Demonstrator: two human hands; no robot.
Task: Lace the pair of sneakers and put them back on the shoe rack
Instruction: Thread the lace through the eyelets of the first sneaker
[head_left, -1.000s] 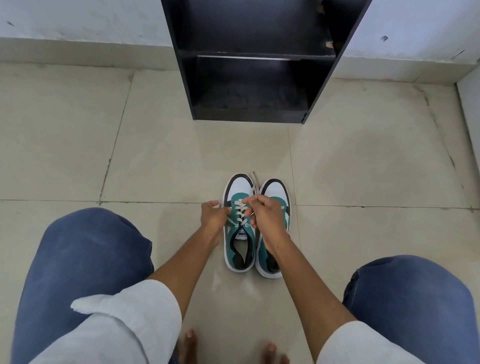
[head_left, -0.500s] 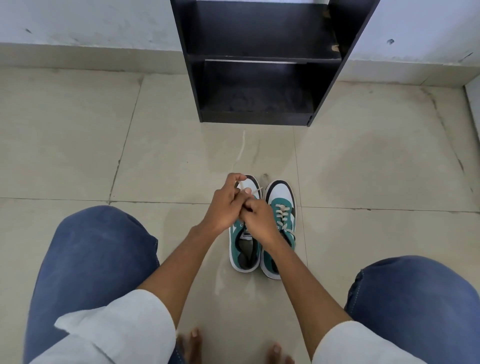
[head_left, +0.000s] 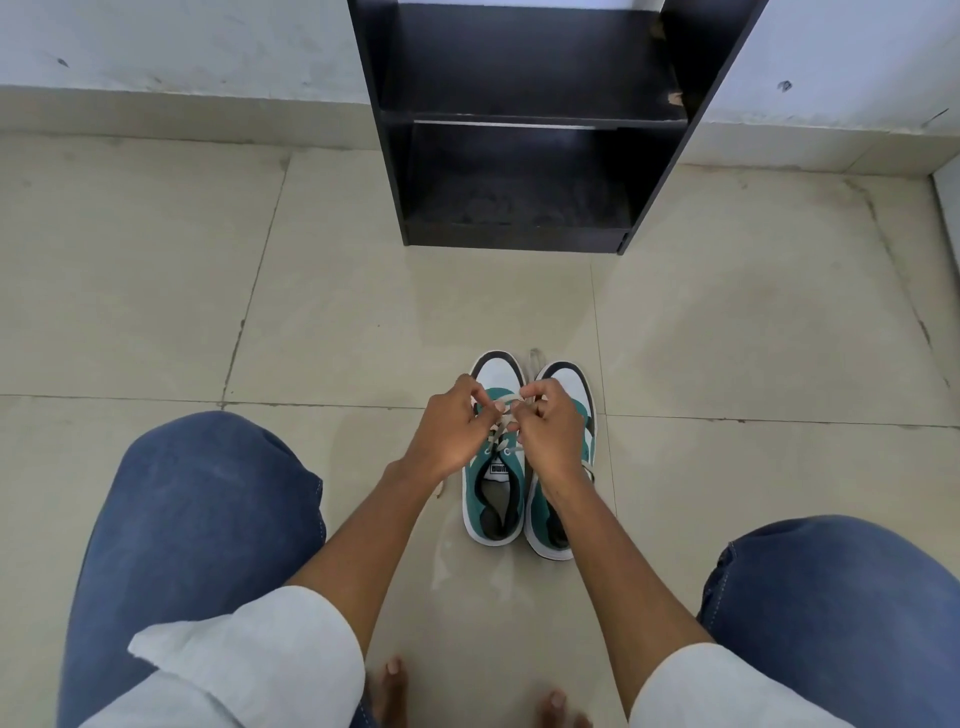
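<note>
green-white sneakers, cream laces

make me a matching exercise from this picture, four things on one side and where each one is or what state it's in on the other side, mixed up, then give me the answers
Things:
1. left sneaker
2. right sneaker
3. shoe rack
4. hands: left hand, right hand

Places or states:
A. black, standing against the wall, its shelves bare
B. partly hidden under the right wrist
C. pinching a pale lace between them
D. tongue label in view, lace being worked over it

Pairs: 1-D, 2-B, 3-A, 4-C
</note>
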